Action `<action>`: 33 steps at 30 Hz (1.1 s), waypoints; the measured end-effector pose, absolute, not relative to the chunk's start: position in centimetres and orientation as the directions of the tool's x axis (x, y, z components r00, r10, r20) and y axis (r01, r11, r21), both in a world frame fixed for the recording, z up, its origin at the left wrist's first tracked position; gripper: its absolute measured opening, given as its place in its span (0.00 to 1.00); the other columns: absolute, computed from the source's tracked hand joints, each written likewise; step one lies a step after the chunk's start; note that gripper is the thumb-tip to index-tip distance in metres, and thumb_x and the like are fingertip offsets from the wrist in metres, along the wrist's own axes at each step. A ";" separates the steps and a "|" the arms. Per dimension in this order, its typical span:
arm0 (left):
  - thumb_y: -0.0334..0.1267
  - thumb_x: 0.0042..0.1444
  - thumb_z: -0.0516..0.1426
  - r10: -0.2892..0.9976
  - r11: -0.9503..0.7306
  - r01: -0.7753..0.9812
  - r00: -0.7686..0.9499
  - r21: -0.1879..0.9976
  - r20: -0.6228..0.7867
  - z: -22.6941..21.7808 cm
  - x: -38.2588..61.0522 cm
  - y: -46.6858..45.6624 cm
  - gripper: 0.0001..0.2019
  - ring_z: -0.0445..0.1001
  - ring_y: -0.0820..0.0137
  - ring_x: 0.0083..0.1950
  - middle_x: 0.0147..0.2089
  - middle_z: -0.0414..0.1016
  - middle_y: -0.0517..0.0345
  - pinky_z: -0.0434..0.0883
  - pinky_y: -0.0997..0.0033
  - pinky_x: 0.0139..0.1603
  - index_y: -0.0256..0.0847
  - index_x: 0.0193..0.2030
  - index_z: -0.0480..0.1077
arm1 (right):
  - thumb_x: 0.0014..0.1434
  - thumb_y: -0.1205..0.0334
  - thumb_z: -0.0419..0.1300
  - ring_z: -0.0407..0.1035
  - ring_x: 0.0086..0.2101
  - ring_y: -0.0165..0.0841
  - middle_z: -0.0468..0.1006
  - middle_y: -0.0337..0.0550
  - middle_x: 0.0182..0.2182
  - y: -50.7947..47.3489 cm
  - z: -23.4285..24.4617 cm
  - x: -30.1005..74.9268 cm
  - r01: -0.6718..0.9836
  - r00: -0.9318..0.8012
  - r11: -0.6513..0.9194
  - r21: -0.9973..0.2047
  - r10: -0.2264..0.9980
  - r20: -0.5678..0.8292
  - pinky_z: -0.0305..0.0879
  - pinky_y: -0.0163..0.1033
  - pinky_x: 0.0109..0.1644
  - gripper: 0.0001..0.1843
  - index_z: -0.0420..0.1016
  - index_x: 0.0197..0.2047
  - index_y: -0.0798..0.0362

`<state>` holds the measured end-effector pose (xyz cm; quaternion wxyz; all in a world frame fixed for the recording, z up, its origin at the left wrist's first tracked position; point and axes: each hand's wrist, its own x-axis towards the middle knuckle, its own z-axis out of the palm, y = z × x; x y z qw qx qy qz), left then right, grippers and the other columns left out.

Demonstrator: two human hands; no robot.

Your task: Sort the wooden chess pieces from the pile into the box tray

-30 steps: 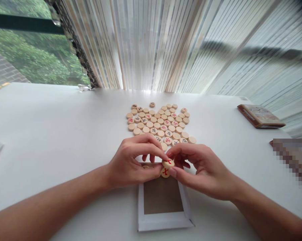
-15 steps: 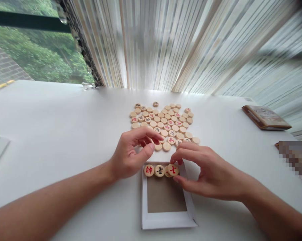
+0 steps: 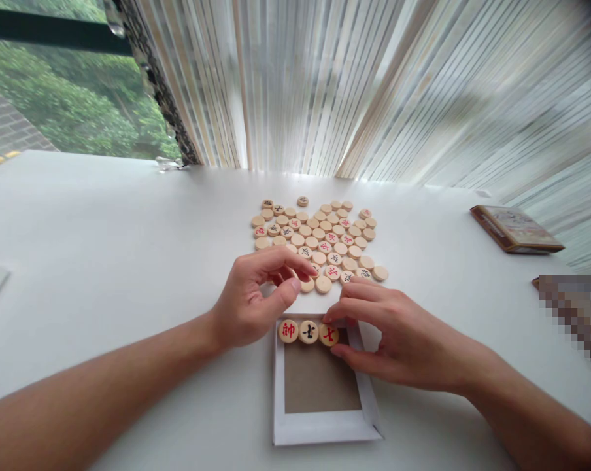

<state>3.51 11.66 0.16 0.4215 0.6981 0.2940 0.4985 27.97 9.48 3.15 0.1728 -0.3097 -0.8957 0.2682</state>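
A shallow white cardboard tray [image 3: 320, 428] with a brown floor lies on the white table [image 3: 104, 248] in front of me. Three round wooden game discs sit in a row along its far edge: a red-marked one [image 3: 288, 331], a black-marked one [image 3: 308, 331] and another red-marked one [image 3: 329, 335]. My right hand [image 3: 398, 337] pinches that last disc between thumb and fingertips. My left hand [image 3: 253, 301] hovers just beyond the tray, fingers curled towards the thumb over the near edge of a spread of several loose discs [image 3: 318, 239]; I see nothing held in it.
A brown flat box [image 3: 515, 229] lies at the far right of the table. A blurred-out patch [image 3: 577, 314] covers something at the right edge. Striped curtains hang behind the table, with a window and greenery at the left.
Both hands held a stack of two red-marked discs together over the tray. The left hand has moved off to the loose discs; the right hand has set a disc into the row.
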 end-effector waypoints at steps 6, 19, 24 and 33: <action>0.29 0.62 0.58 0.828 -0.473 -0.001 0.341 0.881 0.445 0.2 3.4 11.6 0.09 0.78 0.70 0.37 0.39 0.81 0.54 0.74 0.70 0.37 0.37 0.44 0.80 | 0.62 0.71 0.67 0.68 0.36 0.33 0.76 0.41 0.35 9.4 3.2 27.9 0.457 -0.745 0.678 -0.575 0.645 0.168 0.62 0.37 0.39 0.06 0.78 0.42 0.54; 0.29 0.61 0.59 0.824 -0.484 0.006 0.340 0.875 0.454 0.2 3.5 11.6 0.08 0.78 0.69 0.36 0.38 0.81 0.54 0.74 0.70 0.36 0.37 0.43 0.81 | 0.61 0.72 0.67 0.68 0.34 0.32 0.76 0.40 0.32 9.3 3.1 27.8 0.467 -0.729 0.665 -0.583 0.662 0.171 0.62 0.36 0.39 0.05 0.77 0.39 0.54; 0.28 0.60 0.59 0.821 -0.493 0.021 0.341 0.870 0.458 0.4 3.6 11.6 0.09 0.79 0.68 0.38 0.38 0.82 0.53 0.74 0.70 0.35 0.37 0.42 0.81 | 0.61 0.70 0.67 0.68 0.34 0.33 0.76 0.41 0.33 9.2 3.2 27.9 0.487 -0.721 0.657 -0.575 0.674 0.160 0.63 0.36 0.38 0.04 0.77 0.39 0.53; 0.28 0.60 0.59 0.828 -0.484 0.016 0.334 0.875 0.451 0.5 3.5 11.5 0.09 0.80 0.66 0.39 0.38 0.83 0.52 0.75 0.69 0.36 0.37 0.42 0.80 | 0.59 0.70 0.68 0.69 0.33 0.33 0.76 0.41 0.33 9.3 3.4 27.9 0.488 -0.721 0.660 -0.572 0.674 0.162 0.64 0.36 0.37 0.06 0.76 0.39 0.53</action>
